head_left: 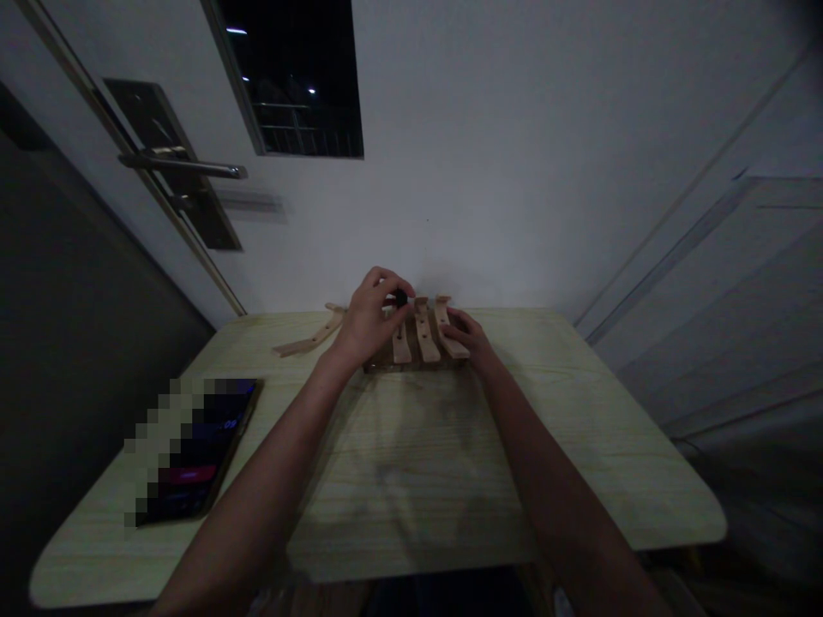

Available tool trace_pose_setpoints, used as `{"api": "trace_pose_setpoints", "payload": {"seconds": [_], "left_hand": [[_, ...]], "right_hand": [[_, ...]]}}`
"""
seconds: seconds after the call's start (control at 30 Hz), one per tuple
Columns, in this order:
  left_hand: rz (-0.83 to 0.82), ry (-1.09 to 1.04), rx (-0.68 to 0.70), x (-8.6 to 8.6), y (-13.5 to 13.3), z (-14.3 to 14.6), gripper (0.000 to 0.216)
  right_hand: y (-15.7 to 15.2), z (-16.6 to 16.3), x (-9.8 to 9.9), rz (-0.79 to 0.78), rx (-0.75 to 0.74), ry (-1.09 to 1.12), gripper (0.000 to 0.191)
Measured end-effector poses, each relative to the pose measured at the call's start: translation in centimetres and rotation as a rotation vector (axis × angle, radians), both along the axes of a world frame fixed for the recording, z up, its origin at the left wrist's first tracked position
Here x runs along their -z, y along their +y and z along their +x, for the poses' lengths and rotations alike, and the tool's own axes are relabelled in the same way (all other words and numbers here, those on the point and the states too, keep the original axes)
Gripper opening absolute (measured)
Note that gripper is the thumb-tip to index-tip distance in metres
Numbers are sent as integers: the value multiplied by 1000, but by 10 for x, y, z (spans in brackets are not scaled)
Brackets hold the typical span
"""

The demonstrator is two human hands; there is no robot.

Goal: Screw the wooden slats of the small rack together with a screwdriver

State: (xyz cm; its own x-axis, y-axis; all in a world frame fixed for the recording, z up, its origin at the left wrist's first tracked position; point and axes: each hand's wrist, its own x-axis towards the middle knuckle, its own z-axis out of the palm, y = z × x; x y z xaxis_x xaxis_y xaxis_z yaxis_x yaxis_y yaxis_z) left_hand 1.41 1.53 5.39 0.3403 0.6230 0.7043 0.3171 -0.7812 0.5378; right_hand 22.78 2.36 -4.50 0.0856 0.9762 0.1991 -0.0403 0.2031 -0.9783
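Note:
My left hand [376, 319] pinches a small black round-topped object [400, 297] between thumb and fingers. It sits above a bent wooden strip [402, 350]; a thin dark line shows beneath, but whether it is a shaft or a hole I cannot tell. Beside that strip stands a second bent wooden strip [424, 334] with dark holes. My right hand [471, 336] is closed around the edge of the rightmost wooden strip [450, 334]. All three strips rest on a low brownish base [415, 367], partly hidden by my hands.
A loose bent wooden strip [309, 339] lies on the pale wood-grain table [411, 480], left of my left hand. A phone [206, 454] with a lit screen lies at the left. Behind the table rises a white door [489, 188] with a metal handle [206, 169].

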Motion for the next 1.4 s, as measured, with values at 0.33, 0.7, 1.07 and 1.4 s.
{"api": "trace_pose_setpoints", "payload": {"seconds": [0.33,0.7,1.07,1.4], "left_hand": [[17,59,-22,-2,0,-1,43],[6,35,-8,-2,-2,0,29],[-19,-4,-44,-1,0,1,23],[20,33,-19,-4,-4,0,34]], "right_hand": [[0,-3,0,14,11,17,55],[1,0,3,10,-1,21,56],[1,-1,1,27,7,2,52],[2,0,3,23,37,-32,55]]}}
